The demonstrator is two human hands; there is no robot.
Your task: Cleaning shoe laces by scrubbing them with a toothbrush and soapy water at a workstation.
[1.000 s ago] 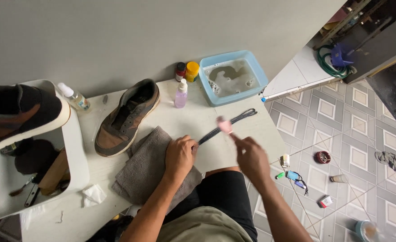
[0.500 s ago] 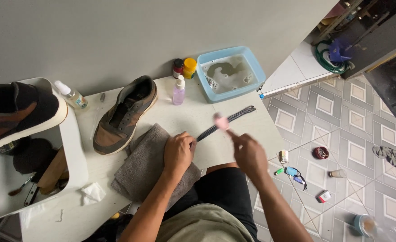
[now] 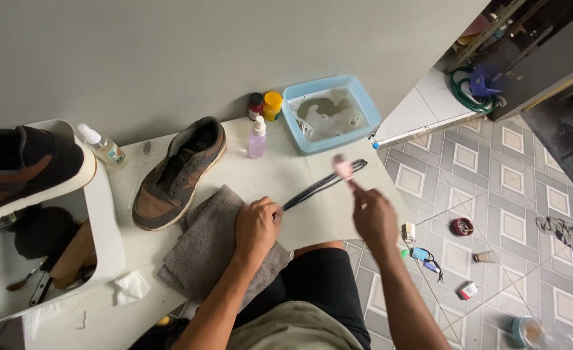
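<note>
- Little differs from half a second ago: left hand (image 3: pixel 257 227) stays fisted on the lace end over the towel; right hand (image 3: pixel 374 217) has slid a bit toward the bench edge, pink brush still at the far end of the laces.
- Left-hand fingers curled tight, closed around the near end of the black shoelaces (image 3: pixel 322 183), knuckles up, resting on the grey towel (image 3: pixel 202 249).
- Laces run taut from that fist diagonally across the white bench (image 3: pixel 280 172) toward the blue basin.
- Right-hand fingers narrow, pinched on a small pink brush (image 3: pixel 343 167), blurred; brush head sits on the laces near their far end. Forefinger stretched along it.
- Brown sneaker (image 3: pixel 179 172) lies on the bench just left of the towel, touching its edge, toe toward the person.
- Blue basin (image 3: pixel 364 104) with cloudy soapy water stands at the bench's far right corner.
- Pale purple bottle (image 3: pixel 257 137) stands between sneaker and basin; red and yellow jars (image 3: pixel 265 104) sit behind it.
</note>
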